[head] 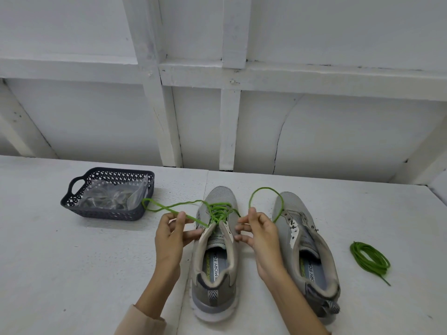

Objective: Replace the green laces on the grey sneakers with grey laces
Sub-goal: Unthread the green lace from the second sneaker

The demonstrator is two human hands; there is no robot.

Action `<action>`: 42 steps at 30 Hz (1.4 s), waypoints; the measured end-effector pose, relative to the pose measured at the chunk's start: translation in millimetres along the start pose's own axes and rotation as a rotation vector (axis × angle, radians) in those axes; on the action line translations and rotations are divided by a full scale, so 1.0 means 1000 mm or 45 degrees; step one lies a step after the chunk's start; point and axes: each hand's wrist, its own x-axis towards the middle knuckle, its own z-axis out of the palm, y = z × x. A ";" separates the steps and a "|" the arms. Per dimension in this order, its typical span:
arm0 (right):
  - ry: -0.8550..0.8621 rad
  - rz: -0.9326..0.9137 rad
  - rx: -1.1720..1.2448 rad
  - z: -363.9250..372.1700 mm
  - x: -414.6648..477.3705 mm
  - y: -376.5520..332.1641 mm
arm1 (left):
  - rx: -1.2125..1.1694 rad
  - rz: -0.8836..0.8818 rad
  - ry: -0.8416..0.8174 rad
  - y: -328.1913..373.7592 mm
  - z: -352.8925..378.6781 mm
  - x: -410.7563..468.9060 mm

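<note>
Two grey sneakers stand side by side on the white table, toes pointing away. The left sneaker [215, 257] still has a green lace [219, 211] crossing its front eyelets. My left hand [173, 234] pinches one loose end of that lace, which loops out to the left. My right hand [257, 232] pinches the other end, which arcs up and over toward the right sneaker [307, 250]. The right sneaker shows bare eyelets. A coiled green lace [370, 258] lies on the table to its right.
A dark plastic basket [72, 201] holding clear plastic bags [113, 195] sits at the back left of the table. A white panelled wall [217, 105] rises behind the table.
</note>
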 end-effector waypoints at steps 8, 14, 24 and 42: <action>-0.245 -0.024 -0.224 0.001 -0.002 -0.004 | -0.041 -0.031 0.070 -0.001 -0.001 -0.002; -0.317 -0.070 -0.440 0.004 0.006 -0.011 | 0.060 -0.027 -0.099 0.002 0.004 -0.003; -0.347 -0.132 -0.618 0.007 0.013 -0.014 | 0.027 0.013 -0.107 0.007 0.005 0.000; -0.397 -0.208 -1.199 0.017 0.020 -0.017 | 1.016 0.210 -0.379 0.024 0.013 0.013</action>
